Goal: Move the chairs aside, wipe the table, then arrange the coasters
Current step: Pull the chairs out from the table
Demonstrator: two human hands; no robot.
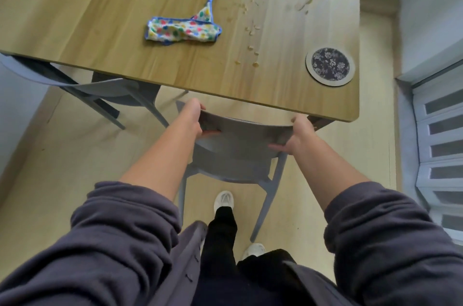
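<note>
– At the near edge of the table [112, 5], what are the two hands doing?

– They hold a gray chair [240, 138]. The left hand [194, 118] grips one end of the chair's back. The right hand [298, 133] grips the other end. The fingers of both hands curl round the back.

– Where is that chair?

– Its back is just beside the table's near edge, close to the table's right corner. I cannot tell if its legs touch the floor.

– Is that the only chair?

– No. A second gray chair [112, 90] sits farther left along the same edge, partly tucked under the table.

– What is on the table?

– A spotty cloth [183, 29] with a blue edge lies crumpled near the middle of the table. No hand touches it. A round coaster [330, 66] with dark flowers lies flat on the table, near the right corner. Little crumbs [253, 27] are spread over the table between the cloth and the coaster.

– What else shows?

– Dark sleeves [120, 230] are pushed up both arms, and two white shoes [223, 200] stand on the floor on the near side of the table.
</note>
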